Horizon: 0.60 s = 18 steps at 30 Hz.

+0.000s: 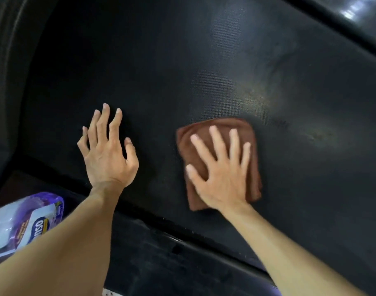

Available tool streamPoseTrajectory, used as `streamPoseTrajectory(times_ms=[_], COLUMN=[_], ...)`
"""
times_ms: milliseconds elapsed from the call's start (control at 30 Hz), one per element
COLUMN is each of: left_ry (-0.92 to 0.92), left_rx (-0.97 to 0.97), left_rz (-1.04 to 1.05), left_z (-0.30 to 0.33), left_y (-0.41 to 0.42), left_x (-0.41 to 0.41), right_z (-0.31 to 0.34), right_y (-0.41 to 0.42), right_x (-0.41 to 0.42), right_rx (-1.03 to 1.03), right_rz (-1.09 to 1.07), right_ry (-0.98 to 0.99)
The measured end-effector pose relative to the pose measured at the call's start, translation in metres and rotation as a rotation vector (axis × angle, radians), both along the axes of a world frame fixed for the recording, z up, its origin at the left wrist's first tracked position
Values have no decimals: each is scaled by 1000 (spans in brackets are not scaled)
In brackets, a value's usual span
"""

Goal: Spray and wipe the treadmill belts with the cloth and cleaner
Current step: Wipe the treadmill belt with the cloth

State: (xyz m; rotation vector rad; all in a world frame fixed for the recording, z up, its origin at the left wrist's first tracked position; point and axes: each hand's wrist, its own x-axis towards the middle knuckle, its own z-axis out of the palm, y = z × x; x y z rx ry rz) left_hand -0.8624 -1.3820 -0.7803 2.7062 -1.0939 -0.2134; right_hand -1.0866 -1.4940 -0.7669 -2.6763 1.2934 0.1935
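Right hand (222, 176) spread flat, pressing folded brown cloth (244, 133) onto black textured treadmill belt (182, 60), mid-width near its close edge. Left hand (106, 154) beside, fingers straight, holding nothing. Purple-and-white cleaner pouch (26, 216) beyond belt's near-left edge, partly hidden by left forearm.

Two bare forearms, sleeveless to the frame edge, left hand (106, 154) and right hand (220, 169) ungloved

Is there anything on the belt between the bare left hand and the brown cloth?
No. In the head view, only bare black belt shows between the left hand and the cloth under the right hand.
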Motion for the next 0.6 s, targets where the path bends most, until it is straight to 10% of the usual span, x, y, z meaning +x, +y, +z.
streamPoseTrajectory(times_ms=[133, 367, 600], left_ry=[-12, 4, -3], left_rx=[9, -24, -151], left_rz=[-2, 0, 46], left_z=[0, 1, 15], left_y=[-1, -1, -75], left_x=[1, 0, 22], right_z=[-8, -3, -10], right_y=[-65, -31, -45], right_x=[56, 81, 35], right_rx=[-38, -4, -4], right_rz=[-458, -22, -339], right_ry=[-29, -56, -33])
